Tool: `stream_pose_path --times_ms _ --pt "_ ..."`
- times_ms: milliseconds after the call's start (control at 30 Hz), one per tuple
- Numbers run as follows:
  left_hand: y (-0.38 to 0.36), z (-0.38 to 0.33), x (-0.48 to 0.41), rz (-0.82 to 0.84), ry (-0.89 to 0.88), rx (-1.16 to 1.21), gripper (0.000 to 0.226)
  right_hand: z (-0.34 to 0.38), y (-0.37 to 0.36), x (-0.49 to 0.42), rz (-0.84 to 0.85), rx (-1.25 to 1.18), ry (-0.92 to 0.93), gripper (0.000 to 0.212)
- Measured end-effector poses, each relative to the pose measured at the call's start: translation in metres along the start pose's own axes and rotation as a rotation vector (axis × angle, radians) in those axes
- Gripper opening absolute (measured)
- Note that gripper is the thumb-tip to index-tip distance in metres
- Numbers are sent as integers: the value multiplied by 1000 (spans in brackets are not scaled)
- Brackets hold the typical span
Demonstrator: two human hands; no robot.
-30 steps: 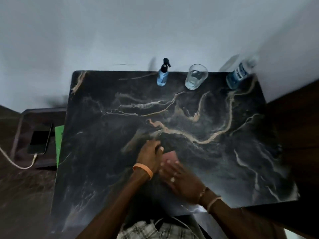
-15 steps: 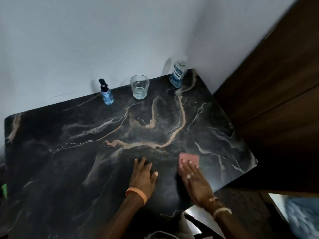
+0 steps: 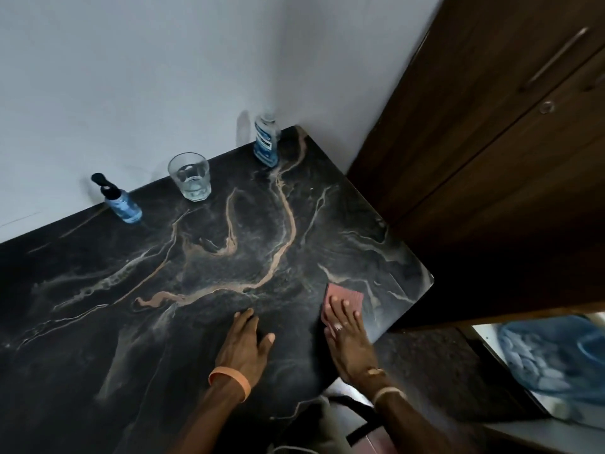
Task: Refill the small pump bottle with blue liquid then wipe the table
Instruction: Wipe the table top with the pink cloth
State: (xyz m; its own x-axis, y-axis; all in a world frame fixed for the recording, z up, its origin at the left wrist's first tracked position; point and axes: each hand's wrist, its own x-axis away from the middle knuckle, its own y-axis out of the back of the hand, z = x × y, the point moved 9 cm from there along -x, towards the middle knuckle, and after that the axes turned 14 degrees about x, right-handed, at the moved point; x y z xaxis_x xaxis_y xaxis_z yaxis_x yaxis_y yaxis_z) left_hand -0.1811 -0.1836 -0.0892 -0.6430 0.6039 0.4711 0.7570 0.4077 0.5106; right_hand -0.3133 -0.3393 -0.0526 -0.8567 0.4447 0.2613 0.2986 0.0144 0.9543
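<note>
Along the table's (image 3: 82,322) far edge by the wall, pump bottle (image 3: 122,204) left, glass (image 3: 190,176) in the middle, larger bottle (image 3: 265,142) right, near right corner, cloth (image 3: 347,294) under right hand (image 3: 347,342), left hand (image 3: 244,345) flat just left of it

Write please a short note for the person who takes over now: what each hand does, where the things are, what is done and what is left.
Left hand: flat on the table, holds nothing.
Right hand: flat, pressing the pink cloth onto the table near its right front corner.
Small pump bottle, glass and large blue bottle stand along the back edge by the wall.
Done: the pump bottle holds blue liquid and its pump is on, so the refill looks done.
Left: wipe the table. How much is wiped already cannot be told.
</note>
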Motion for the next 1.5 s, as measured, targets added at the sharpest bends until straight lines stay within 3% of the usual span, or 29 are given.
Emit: stream_pose_path --times_ms 67,100,200,333,433,467,533,567,600,700,767,833,867,967,1033,1067,1200,1300,1367,1500 --pt "-1 -2 1 -11 8 -11 62 25 10 -4 -62 -53 -96 57" --pt "-1 -3 1 -17 14 -6 62 59 12 2 -124 -47 24 57" --pt "0 -2 1 -32 53 46 61 133 -13 40 -8 63 428 49" --pt "-1 -2 -1 -25 51 2 63 74 -32 37 46 182 564 44" --pt "0 -5 3 -53 49 -24 62 -20 -14 -6 -42 119 213 53" --pt "-1 -7 3 -59 52 -49 62 -46 -10 -18 28 29 56 53" --pt "-4 -15 3 -76 50 -133 62 -66 -6 -34 34 -144 -207 53" --pt "-6 -22 0 -92 51 -156 61 -56 3 -36 -48 -105 -205 53" --pt "-8 -28 -1 -102 48 -150 60 -26 5 -32 -92 -58 -88 53" --pt "-28 -62 -18 -84 -19 -66 55 54 -25 14 -38 143 576 49" --pt "-44 -85 -28 -55 -79 -23 52 33 -34 17 -13 141 770 44" --pt "-57 -111 -44 -56 -124 -23 51 -19 -25 -21 -85 127 701 48" --pt "-63 -124 -55 -64 -153 -27 51 -53 -15 -51 -131 119 578 52" --pt "-77 -152 -95 -82 -166 -6 50 -142 -6 -125 -28 0 125 56" --pt "-84 -168 -112 -90 -174 -27 50 -155 -10 -131 33 -103 -34 55" --pt "-87 -173 -119 -97 -179 -43 49 -146 -12 -120 -11 -89 -7 55" --pt "-95 -182 -132 -136 -215 -36 47 -100 -34 -41 -46 77 408 55" --pt "-80 -191 -133 -237 -268 -13 39 -109 -17 -90 -36 56 573 50" --pt "-68 -191 -138 -309 -243 54 32 -118 8 -159 -86 15 477 57" --pt "-47 -173 -148 -401 -107 330 27 -115 33 -270 49 -81 115 60"
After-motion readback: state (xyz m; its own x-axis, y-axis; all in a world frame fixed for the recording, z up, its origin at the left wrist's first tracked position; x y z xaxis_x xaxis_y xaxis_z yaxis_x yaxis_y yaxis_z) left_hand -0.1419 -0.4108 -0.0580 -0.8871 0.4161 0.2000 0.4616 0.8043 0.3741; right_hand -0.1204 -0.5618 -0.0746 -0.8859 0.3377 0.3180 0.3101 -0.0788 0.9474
